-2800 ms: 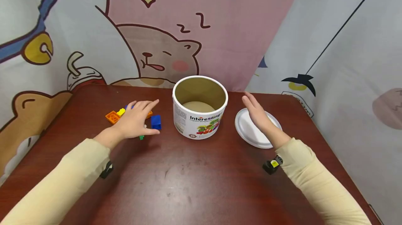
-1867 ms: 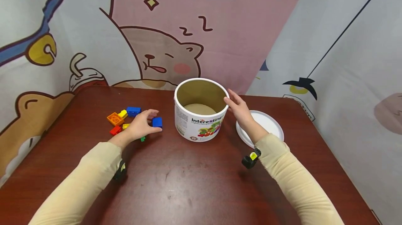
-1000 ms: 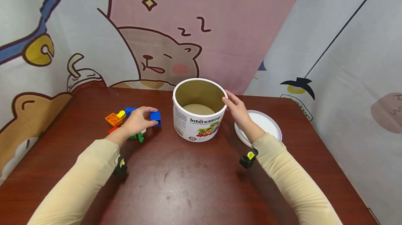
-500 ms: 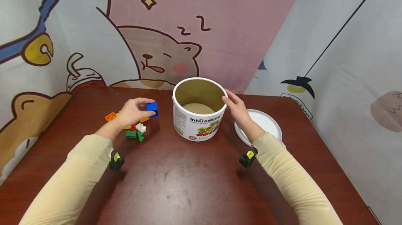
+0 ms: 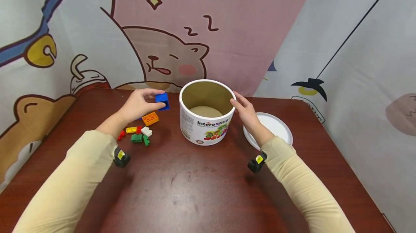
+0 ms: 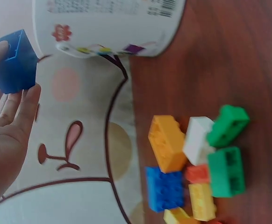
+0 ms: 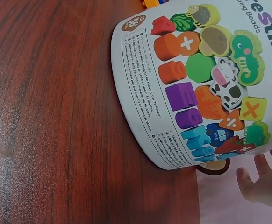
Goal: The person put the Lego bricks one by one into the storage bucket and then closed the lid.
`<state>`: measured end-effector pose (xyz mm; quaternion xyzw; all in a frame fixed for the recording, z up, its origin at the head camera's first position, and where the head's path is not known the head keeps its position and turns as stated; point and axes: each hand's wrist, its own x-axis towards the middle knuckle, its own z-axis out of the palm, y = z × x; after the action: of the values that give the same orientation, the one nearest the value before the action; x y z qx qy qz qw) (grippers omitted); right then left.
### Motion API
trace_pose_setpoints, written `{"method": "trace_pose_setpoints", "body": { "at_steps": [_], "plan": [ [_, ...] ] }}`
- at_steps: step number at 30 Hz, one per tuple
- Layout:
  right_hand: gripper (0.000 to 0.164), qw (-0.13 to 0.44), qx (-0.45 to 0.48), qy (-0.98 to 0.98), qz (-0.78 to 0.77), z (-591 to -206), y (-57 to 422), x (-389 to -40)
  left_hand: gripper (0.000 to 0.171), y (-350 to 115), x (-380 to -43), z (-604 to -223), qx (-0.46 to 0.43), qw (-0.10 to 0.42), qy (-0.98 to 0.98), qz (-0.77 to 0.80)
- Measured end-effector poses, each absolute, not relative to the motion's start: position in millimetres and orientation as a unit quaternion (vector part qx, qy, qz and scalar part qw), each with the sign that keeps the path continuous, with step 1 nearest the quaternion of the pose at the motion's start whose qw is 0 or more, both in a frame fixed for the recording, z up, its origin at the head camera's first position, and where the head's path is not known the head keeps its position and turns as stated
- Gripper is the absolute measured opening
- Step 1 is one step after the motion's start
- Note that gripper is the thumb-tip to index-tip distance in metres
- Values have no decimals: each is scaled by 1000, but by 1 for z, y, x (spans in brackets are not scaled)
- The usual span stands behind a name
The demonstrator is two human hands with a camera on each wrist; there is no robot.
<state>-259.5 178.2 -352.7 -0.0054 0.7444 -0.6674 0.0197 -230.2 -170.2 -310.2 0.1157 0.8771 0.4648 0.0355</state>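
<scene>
- The left hand (image 5: 139, 104) is pinching a blue block (image 5: 163, 102) between thumb and fingers, holding it in the air above the table (image 5: 208, 189), just left of the bucket (image 5: 208, 132).
- The bucket is standing upright, its pale bottom showing.
- The right hand (image 5: 245, 115) is touching the bucket's right side near the rim, its fingers spreading loosely and apparently steadying rather than clenching.
- The other blocks, among them an orange block (image 5: 150, 119), a white block (image 5: 146, 131) and a green block (image 5: 136, 138), are lying on the table near the left hand.
- The lid (image 5: 276, 126) is lying flat on the right, partly behind the right wrist.
- The step in hand is looking like the transfer of one block.
- Any move over the bucket would be calling for clearing the rim first, with the right hand bracing.
</scene>
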Motion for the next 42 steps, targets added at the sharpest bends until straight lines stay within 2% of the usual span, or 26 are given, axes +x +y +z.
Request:
{"method": "trace_pose_setpoints", "body": {
  "at_steps": [14, 29, 36, 42],
  "plan": [
    [49, 23, -6, 748, -664, -354, 179, -259, 46, -116, -249, -283, 178, 25, 854, 489],
    [50, 25, -14, 743, -669, -356, 176, -258, 47, -72, -262, -293, 205, 57, 861, 461],
    [50, 20, -18, 741, -671, -355, 177, -259, 47, -64, -265, -296, 229, 69, 858, 454],
    [50, 15, -17, 744, -668, -353, 179, -259, 44, -72, -262, -289, 218, 38, 852, 474]
  ]
}}
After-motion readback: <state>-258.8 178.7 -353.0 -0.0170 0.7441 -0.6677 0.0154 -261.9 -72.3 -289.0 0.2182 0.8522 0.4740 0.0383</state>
